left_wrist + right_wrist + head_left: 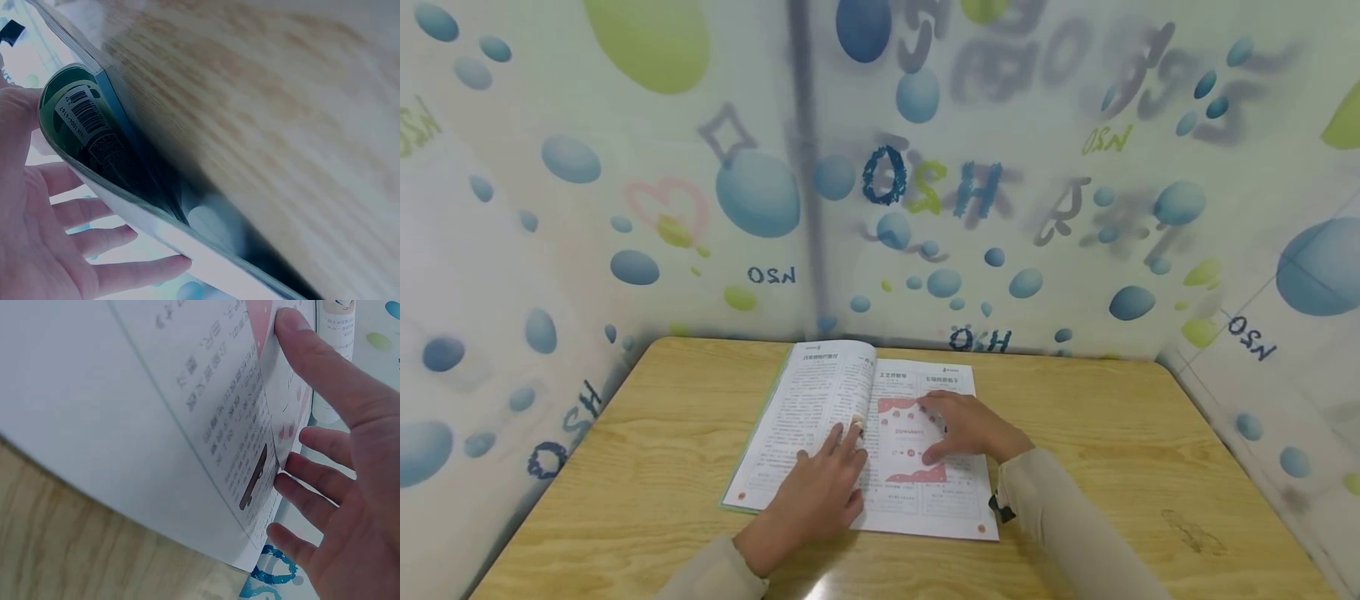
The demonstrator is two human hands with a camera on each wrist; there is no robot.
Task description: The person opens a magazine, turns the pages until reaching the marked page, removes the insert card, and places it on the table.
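An open magazine (805,400) lies on the table, its left pages bulging up near the spine. On its right page is a white card (910,433) with pink edges and the printed word "strawberry". My left hand (820,487) rests on the left page near the spine, fingers stretched out. In the left wrist view, the fingers of the left hand (44,231) lie along the curved pages, and a barcode (84,112) shows on the back cover. My right hand (973,425) spreads over the card's right side. In the right wrist view, its thumb (300,328) touches the card (284,394).
The wooden table (647,467) extends around the magazine, with a dark scribble (1192,532) at the right. Pale walls (880,275) printed with blue and green drops stand behind and at both sides. A black band (1002,507) shows by the right sleeve.
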